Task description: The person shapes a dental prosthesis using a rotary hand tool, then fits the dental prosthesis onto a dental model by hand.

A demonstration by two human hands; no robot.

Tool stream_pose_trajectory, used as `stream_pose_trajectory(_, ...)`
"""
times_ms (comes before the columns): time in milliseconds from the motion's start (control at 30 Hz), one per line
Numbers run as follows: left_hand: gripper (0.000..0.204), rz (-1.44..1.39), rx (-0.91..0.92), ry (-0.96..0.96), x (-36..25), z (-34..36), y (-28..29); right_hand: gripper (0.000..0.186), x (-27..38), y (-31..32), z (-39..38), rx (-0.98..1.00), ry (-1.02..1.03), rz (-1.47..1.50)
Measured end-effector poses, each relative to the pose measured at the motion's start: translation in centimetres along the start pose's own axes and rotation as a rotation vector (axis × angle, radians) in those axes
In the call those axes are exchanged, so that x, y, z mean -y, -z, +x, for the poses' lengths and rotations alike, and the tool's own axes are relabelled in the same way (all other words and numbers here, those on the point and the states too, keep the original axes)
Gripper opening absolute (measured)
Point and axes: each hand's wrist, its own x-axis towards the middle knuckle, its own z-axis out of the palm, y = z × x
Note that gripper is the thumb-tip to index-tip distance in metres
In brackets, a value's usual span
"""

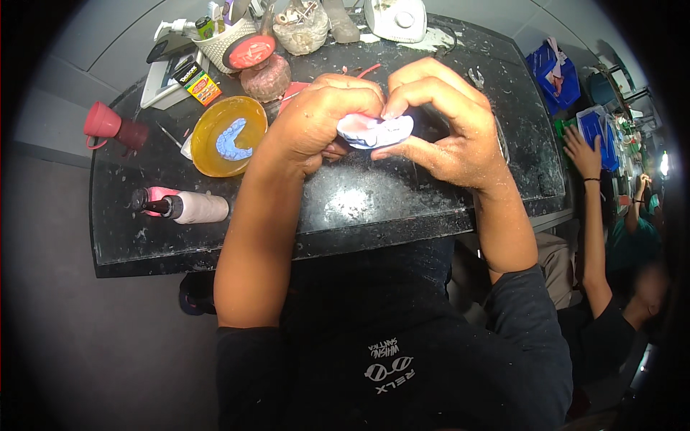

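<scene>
Above the black worktop, both hands hold a pale bluish-white dental cast [392, 133] with a pink patch on its upper left part. My left hand [323, 118] is closed at its left end, with the fingers curled and partly hidden. At the other end, my right hand [456, 133] pinches the cast, the thumb below and the fingers on top. To the left of my left wrist stands a yellow bowl [205, 164]. A blue horseshoe-shaped dental piece [231, 141] lies in it, showing tooth shapes.
A dark-nozzled tool with a whitish body [205, 207] lies at the worktop's [402, 215] left. Around the back stand a pink mug [103, 121], small box [197, 84], woven basket [224, 49] and white respirator [397, 20]. On the right, another person's arm [593, 208] reaches toward blue bins [608, 147].
</scene>
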Motion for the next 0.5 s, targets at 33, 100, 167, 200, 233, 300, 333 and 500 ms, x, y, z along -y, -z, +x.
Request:
stream_pose_trajectory(33,0.014,0.011,-0.004,-0.008,0.12,0.08,0.09,0.037,-0.09,0.0,0.05,0.008,0.023,-0.014)
stream_pose_trajectory(100,0.014,0.022,-0.008,-0.017,0.14,0.13,0.14,0.037,-0.05,-0.06,0.06,0.017,0.047,-0.028)
stream_pose_trajectory(167,0.013,0.004,0.003,0.004,0.05,0.14,0.11,0.036,0.14,-0.21,-0.12,-0.049,-0.012,0.036)
stream_pose_trajectory(200,0.013,0.004,0.004,0.004,-0.1,0.09,0.04,0.036,0.07,-0.22,-0.19,-0.049,-0.012,0.036)
stream_pose_trajectory(233,0.013,-0.023,0.002,0.032,-0.31,-0.03,-0.08,0.036,-0.02,-0.21,-0.26,-0.064,0.016,0.024)
stream_pose_trajectory(300,0.013,-0.049,-0.001,0.06,-0.43,-0.16,-0.07,0.035,-0.1,-0.2,-0.22,-0.078,0.044,0.014)
stream_pose_trajectory(333,0.013,-0.052,0.006,0.059,-0.42,-0.18,0.02,0.035,-0.15,-0.18,-0.14,-0.077,0.073,-0.003)
stream_pose_trajectory(500,0.013,-0.079,0.012,0.062,-0.48,-0.26,0.04,0.034,-0.26,-0.42,-0.15,-0.11,0.097,0.023)
